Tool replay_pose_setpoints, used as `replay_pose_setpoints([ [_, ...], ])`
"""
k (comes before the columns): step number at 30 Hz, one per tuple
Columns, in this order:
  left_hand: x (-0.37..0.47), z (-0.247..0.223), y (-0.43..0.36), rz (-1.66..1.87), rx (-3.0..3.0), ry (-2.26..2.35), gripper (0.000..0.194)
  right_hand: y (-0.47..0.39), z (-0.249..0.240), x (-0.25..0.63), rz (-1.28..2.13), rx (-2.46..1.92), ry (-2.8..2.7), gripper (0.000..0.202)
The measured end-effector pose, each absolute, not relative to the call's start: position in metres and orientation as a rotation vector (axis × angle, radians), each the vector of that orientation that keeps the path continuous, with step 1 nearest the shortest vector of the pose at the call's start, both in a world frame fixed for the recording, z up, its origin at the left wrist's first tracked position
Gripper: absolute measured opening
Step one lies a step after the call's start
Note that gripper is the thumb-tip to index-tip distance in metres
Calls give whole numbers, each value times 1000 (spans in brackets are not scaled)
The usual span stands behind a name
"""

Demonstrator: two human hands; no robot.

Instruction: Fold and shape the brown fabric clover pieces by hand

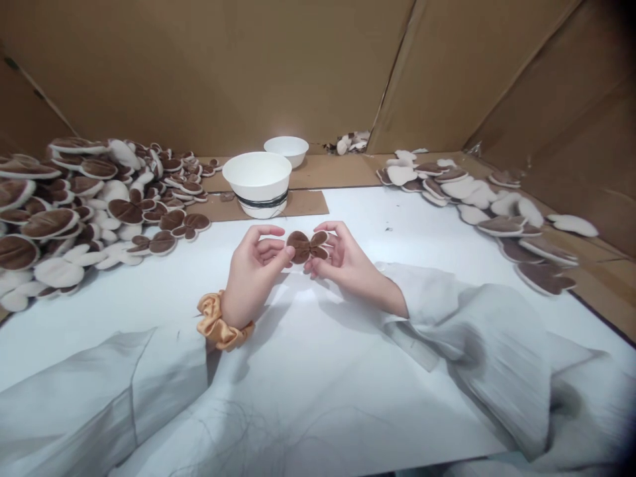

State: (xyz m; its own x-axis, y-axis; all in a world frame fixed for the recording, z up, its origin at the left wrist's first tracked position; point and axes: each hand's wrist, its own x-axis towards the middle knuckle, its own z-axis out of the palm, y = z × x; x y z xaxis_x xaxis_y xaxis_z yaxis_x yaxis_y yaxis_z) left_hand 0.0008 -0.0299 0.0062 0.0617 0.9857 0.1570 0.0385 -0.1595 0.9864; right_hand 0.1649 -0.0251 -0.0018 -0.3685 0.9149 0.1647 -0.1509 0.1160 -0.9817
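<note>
Between my two hands, above the white work surface [308, 371], is a small brown plush piece [299, 247] with pale edges, one large round lobe and two smaller ones. My left hand [261, 257], with a golden scrunchie [222, 322] at the wrist, pinches the round lobe, thumb on the brown face. On the other side, my right hand [340, 258] grips the piece by its two small lobes; some of its fingertips are hidden behind the plush. The brown side faces up towards me.
A big pile of brown-and-white plush pieces [64, 222] lies at left, a looser row [477, 199] at right. A white bowl [257, 175] with dark cord wound round it stands ahead, a smaller bowl [287, 151] behind. Cardboard walls [238, 73] enclose the back and sides.
</note>
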Motion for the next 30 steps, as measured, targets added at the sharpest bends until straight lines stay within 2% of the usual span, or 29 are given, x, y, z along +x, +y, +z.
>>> replay_pose_setpoints([
  [3,-4,5,-22,1345,1381,1158,34,-23,-3,165,1432,-884,-1435,40],
  [8,-28,-1,-1,1553,1323,1180,42,-21,-3,169,1392,-1030,-1424,25],
  [13,-75,-2,8,1801,1265,1294,56,-20,-6,174,1383,-1075,-1433,21],
  [20,-144,4,7,2052,1158,1497,44,-20,-8,176,1376,-1120,-1484,21],
  [30,-177,10,4,2099,1220,1663,51,-17,-12,180,1383,-1205,-1472,30],
])
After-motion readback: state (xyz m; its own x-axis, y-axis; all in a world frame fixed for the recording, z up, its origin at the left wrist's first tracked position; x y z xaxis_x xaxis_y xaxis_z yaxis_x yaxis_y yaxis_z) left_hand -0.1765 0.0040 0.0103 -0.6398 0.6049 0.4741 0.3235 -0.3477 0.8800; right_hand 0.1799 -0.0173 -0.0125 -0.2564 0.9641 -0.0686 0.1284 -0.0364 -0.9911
